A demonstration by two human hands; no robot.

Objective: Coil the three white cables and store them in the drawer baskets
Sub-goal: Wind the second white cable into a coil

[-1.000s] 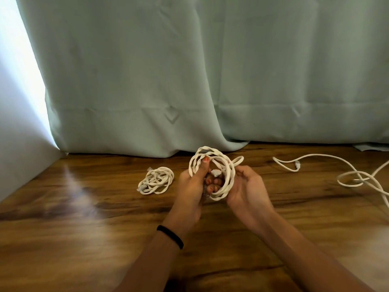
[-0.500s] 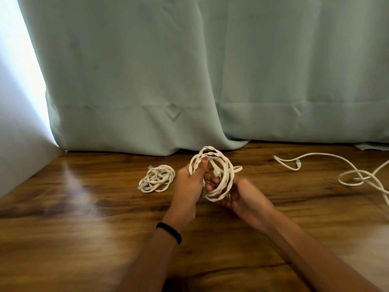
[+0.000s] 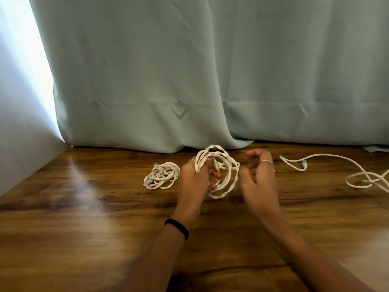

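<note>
My left hand (image 3: pixel 192 182) grips a coiled white cable (image 3: pixel 228 182) and holds the loops upright above the wooden floor, thumb pressed over the top strands. A plug end shows inside the loops. My right hand (image 3: pixel 257 175) hovers just right of the coil, fingers loosely curled, holding nothing and blurred by motion. A second white cable (image 3: pixel 162 175), wound into a small bundle, lies on the floor left of my left hand. A third white cable (image 3: pixel 357 175) lies loose and uncoiled at the right, running off the frame edge. No drawer or basket is in view.
A pale green curtain (image 3: pixel 210 81) hangs down to the wooden floor (image 3: pixel 105 228) right behind the cables. A white wall (image 3: pixel 21 123) closes off the left side. Bright light falls past the curtain's left edge.
My right hand let go of the coil and drew away to the right. My left hand keeps its hold on the coil. The two cables on the floor did not move.
</note>
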